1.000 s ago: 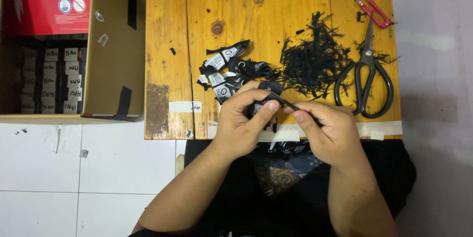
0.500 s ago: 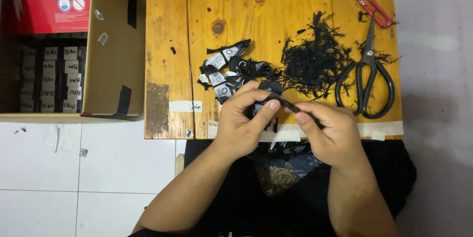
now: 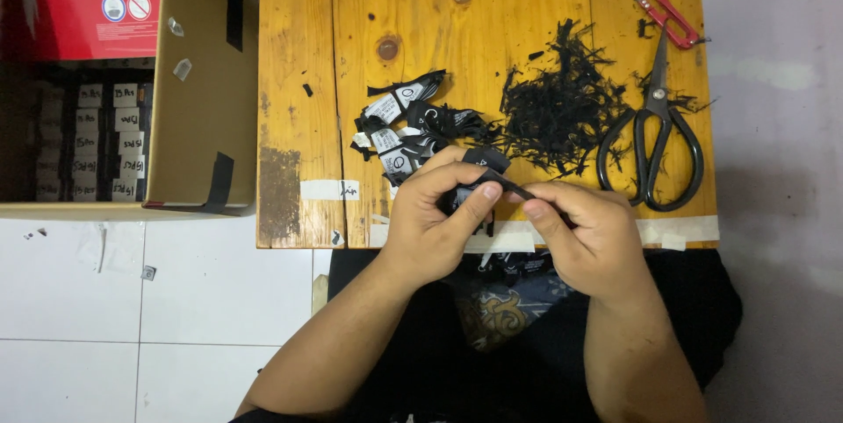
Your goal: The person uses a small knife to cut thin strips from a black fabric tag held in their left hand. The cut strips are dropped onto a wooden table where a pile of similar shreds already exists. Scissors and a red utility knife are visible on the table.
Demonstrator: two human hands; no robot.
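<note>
The person's 2 forearms are bare from the elbows down, with no sleeves reaching them. The left hand (image 3: 435,221) and the right hand (image 3: 584,243) wear no gloves, rings, watch or bands that can be seen. The fingernails are short and unpainted. Below the arms the person wears dark, nearly black clothing, and in the lap between the forearms lies a patch of cloth patterned in gold-brown and grey swirls.
</note>
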